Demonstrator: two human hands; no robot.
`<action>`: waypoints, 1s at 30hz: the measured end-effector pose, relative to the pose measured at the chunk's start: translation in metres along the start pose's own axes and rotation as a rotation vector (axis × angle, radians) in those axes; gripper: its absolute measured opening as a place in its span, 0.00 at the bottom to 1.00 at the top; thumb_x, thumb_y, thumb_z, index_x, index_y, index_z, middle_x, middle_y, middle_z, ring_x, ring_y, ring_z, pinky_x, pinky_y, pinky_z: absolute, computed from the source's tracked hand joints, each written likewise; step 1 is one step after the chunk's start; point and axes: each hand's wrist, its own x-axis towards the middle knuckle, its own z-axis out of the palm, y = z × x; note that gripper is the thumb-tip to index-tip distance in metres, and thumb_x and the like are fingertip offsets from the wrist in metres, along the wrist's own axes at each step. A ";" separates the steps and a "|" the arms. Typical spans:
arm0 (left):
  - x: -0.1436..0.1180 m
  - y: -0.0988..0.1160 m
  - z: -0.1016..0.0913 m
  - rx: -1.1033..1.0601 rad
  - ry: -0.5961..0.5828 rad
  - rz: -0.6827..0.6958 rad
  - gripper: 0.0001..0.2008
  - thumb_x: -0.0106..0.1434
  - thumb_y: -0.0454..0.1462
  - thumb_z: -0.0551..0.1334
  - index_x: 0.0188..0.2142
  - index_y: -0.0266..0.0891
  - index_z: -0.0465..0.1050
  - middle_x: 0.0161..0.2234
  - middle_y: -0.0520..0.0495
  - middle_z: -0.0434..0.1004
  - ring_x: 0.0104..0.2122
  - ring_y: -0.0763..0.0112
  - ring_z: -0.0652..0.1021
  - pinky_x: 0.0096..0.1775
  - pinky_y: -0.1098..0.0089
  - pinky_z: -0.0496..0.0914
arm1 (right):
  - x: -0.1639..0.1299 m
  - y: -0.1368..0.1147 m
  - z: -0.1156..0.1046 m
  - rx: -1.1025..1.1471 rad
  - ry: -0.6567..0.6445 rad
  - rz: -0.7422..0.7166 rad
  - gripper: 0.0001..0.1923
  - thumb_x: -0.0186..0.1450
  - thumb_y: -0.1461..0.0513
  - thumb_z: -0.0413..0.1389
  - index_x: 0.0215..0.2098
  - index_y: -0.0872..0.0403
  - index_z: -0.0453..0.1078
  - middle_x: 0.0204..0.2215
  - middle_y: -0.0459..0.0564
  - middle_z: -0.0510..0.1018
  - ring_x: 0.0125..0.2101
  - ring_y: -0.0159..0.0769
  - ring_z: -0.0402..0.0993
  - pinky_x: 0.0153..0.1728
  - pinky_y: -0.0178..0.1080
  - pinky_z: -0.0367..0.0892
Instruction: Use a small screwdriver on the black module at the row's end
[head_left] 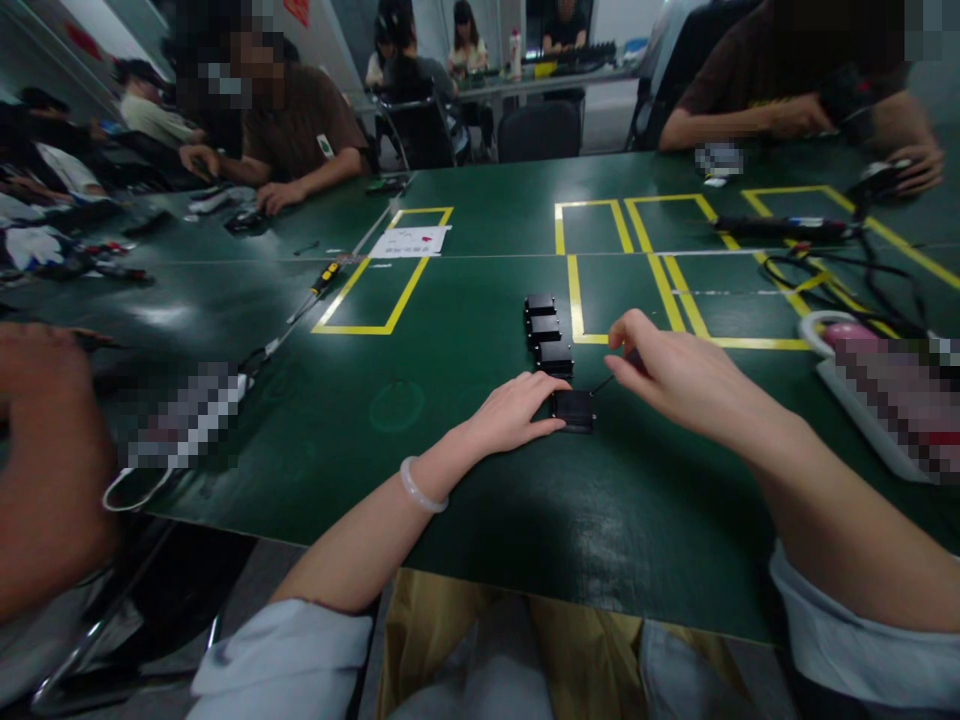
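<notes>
My left hand (pixel 519 410), with a pale bracelet at its wrist, grips a small black rectangular block (pixel 574 408) by its left side, thumb at the near edge and fingers at the far edge. The block lies on the green table (pixel 480 500). Pinched in the fingers of my right hand (pixel 652 362) is a thin dark rod-like tool (pixel 604 383), its tip at the block's far right corner. The hand hides most of its handle, so I cannot tell its exact kind. Just beyond my left fingers, several similar black blocks (pixel 545 325) stand in a row.
Yellow tape outlines (pixel 576 300) mark the table. A yellow-black screwdriver (pixel 325 279) and a paper sheet (pixel 411 241) lie to the left. At right are a white tray (pixel 862 410) and tangled black cable (pixel 810 270). Co-workers sit across and at my left.
</notes>
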 end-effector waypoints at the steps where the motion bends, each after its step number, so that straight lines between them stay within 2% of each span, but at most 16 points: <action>1: 0.000 0.000 0.000 -0.001 0.000 -0.001 0.19 0.66 0.44 0.61 0.54 0.43 0.63 0.49 0.45 0.70 0.46 0.61 0.71 0.47 0.62 0.68 | 0.000 0.000 0.000 -0.013 0.004 0.002 0.12 0.69 0.54 0.45 0.44 0.52 0.60 0.28 0.49 0.76 0.25 0.38 0.70 0.23 0.36 0.50; 5: 0.000 0.000 0.000 -0.006 0.005 0.000 0.19 0.66 0.44 0.61 0.54 0.43 0.62 0.49 0.45 0.70 0.46 0.61 0.71 0.47 0.62 0.68 | 0.001 0.001 0.001 -0.051 -0.013 0.012 0.12 0.70 0.53 0.43 0.42 0.52 0.61 0.25 0.48 0.75 0.24 0.38 0.69 0.22 0.36 0.49; 12: 0.000 0.000 0.000 -0.010 -0.005 -0.006 0.19 0.66 0.44 0.61 0.54 0.43 0.62 0.49 0.45 0.70 0.47 0.61 0.72 0.47 0.62 0.68 | -0.001 0.000 -0.001 0.009 -0.010 -0.006 0.12 0.68 0.57 0.44 0.46 0.53 0.60 0.30 0.50 0.77 0.26 0.37 0.71 0.23 0.36 0.51; 19: 0.000 0.000 -0.001 -0.005 -0.001 0.002 0.19 0.66 0.44 0.61 0.54 0.43 0.62 0.49 0.45 0.70 0.47 0.61 0.72 0.47 0.62 0.68 | 0.001 -0.001 0.000 -0.059 -0.003 0.024 0.14 0.70 0.51 0.43 0.43 0.52 0.61 0.25 0.47 0.74 0.24 0.38 0.68 0.22 0.36 0.49; 25: 0.000 -0.001 0.001 -0.006 -0.002 -0.007 0.19 0.66 0.44 0.60 0.54 0.43 0.63 0.49 0.44 0.70 0.47 0.60 0.72 0.48 0.60 0.68 | 0.001 0.003 0.002 -0.023 -0.001 0.006 0.11 0.69 0.57 0.44 0.46 0.52 0.60 0.27 0.49 0.75 0.25 0.37 0.69 0.23 0.36 0.50; 30: 0.000 -0.001 0.001 -0.003 0.001 -0.003 0.19 0.66 0.44 0.60 0.54 0.43 0.63 0.49 0.45 0.70 0.47 0.60 0.72 0.47 0.61 0.68 | 0.001 0.000 0.000 -0.008 0.006 0.019 0.12 0.69 0.56 0.44 0.46 0.52 0.60 0.28 0.49 0.76 0.25 0.37 0.69 0.23 0.36 0.50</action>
